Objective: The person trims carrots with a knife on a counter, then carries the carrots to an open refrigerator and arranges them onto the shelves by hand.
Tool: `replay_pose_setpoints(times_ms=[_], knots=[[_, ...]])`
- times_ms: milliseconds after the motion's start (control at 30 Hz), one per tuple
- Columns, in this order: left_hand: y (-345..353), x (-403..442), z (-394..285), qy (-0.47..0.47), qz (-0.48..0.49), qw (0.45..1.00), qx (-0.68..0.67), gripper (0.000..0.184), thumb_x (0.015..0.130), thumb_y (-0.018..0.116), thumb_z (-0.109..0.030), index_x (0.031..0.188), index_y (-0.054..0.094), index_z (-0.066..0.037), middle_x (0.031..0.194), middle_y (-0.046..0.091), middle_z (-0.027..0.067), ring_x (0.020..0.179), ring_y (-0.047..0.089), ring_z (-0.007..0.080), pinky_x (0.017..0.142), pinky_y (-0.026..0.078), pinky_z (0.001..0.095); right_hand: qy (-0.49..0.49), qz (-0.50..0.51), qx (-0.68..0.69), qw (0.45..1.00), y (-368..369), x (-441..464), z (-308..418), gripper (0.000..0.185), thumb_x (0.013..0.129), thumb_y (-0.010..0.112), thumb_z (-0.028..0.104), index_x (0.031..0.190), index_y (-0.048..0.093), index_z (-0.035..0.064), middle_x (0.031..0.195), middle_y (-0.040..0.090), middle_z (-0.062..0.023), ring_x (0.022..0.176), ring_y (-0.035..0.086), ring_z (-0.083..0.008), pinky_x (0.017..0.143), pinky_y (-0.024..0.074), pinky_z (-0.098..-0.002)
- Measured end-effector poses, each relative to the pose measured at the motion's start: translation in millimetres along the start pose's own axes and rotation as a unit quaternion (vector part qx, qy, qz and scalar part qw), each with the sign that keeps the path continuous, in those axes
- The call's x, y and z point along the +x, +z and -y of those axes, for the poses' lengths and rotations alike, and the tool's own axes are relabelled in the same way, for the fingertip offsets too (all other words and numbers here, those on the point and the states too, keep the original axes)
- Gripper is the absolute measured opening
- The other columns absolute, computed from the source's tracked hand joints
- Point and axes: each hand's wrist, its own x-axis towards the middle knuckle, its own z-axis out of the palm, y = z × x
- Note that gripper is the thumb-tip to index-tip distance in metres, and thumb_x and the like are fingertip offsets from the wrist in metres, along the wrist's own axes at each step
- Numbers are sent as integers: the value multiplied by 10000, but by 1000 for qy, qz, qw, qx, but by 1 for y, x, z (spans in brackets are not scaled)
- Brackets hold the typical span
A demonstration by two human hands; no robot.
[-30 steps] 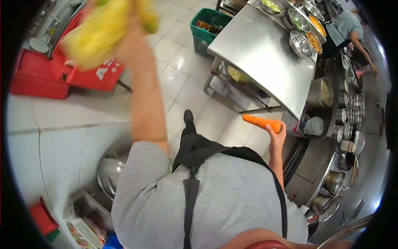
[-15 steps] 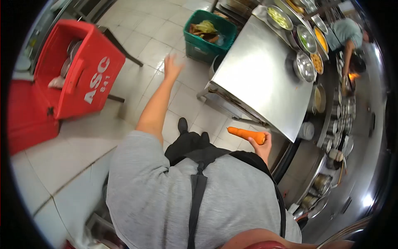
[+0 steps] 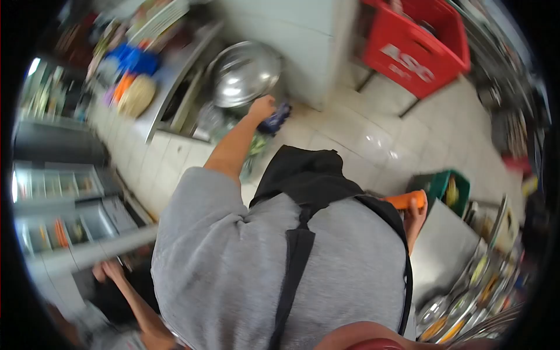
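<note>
My right hand (image 3: 415,217) grips an orange carrot (image 3: 402,201) at the right side of my body. Ahead of me on the left, my left hand (image 3: 262,108) is stretched out beside a large round metal lid (image 3: 245,74). Its fingers look curled, but they are too blurred to make out clearly. Close to that hand is a dark purple item (image 3: 277,119), and whether they touch is unclear. Clear plastic bags with something green (image 3: 256,144) lie partly behind my forearm.
A red crate (image 3: 408,55) stands at the upper right. A green bin (image 3: 436,188) and a steel table (image 3: 440,248) with bowls are on the right. Another metal table (image 3: 160,111) holds bags at the upper left. A co-worker's hands (image 3: 109,270) show at the lower left.
The view has swung left, bringing the round lid and a co-worker into sight. The yellow item left my left hand earlier, which then appeared open. The carrot remains in my right hand.
</note>
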Motion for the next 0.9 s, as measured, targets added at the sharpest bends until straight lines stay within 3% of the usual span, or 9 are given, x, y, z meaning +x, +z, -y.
replay_pose_setpoints(times_ms=[133,267,333,400,467,600,767,800,900], knots=[[-43,-147,22,-131,-58,934,-327,308,872,685,-155,1140,653,-7,948,704,86,886,669,182,788,520,323,73,95,118,986,50,85,-36,406,977,555,405,1242,512,101,1048,598,-96,893,611,-231,795,525,-376],[-60,-272,35,-220,-12,907,-360,358,895,696,-180,1193,629,8,1025,682,70,910,655,154,808,522,303,114,206,-12,972,197,81,-68,391,938,606,386,1215,499,132,1010,589,-72,878,602,-231,716,548,-416],[-77,-305,14,-146,-59,880,-449,468,875,724,-168,1283,562,-5,1107,660,85,888,654,160,807,531,316,74,303,-79,947,275,30,-88,490,943,614,344,1364,443,161,1154,583,-59,1019,601,-223,836,542,-404],[-106,-318,-36,-122,-92,852,-501,519,862,743,-180,1303,528,-11,1088,648,86,836,650,160,768,540,316,37,486,-147,861,337,-54,-74,691,930,628,355,1498,319,111,1372,476,-107,1183,536,-226,939,489,-396],[-126,-336,-52,-95,-123,822,-548,572,849,761,-192,1324,494,-18,1068,636,87,784,647,159,729,549,315,199,625,-98,749,372,-120,-66,761,910,662,320,1530,272,113,1393,459,-130,1251,492,-266,985,456,-409],[-146,-375,-10,-276,-114,777,-554,493,811,766,-177,1195,491,-37,851,581,53,622,591,146,552,522,299,6,669,-126,733,402,-172,-96,842,865,718,219,1548,237,109,1409,446,-152,1280,479,-292,995,451,-393],[-177,-452,102,-410,-280,712,-496,386,781,751,-132,1063,500,-47,768,556,43,559,558,144,471,480,296,47,617,-177,766,444,-162,-154,725,760,774,18,1413,460,39,1188,567,-78,1026,573,-137,834,486,-256],[-185,-462,125,-410,-281,711,-497,386,781,751,-132,1063,500,-47,768,556,43,559,558,144,471,480,296,53,614,-145,774,460,-173,-159,641,737,788,-10,1327,538,10,939,605,-9,831,569,-76,759,469,-218],[-207,-484,199,-441,-326,691,-470,352,791,722,-127,1053,502,-44,766,556,49,558,561,157,483,483,309,62,648,-131,748,524,-237,-158,652,731,789,-20,1332,539,1,776,606,15,731,588,-76,732,474,-216]])
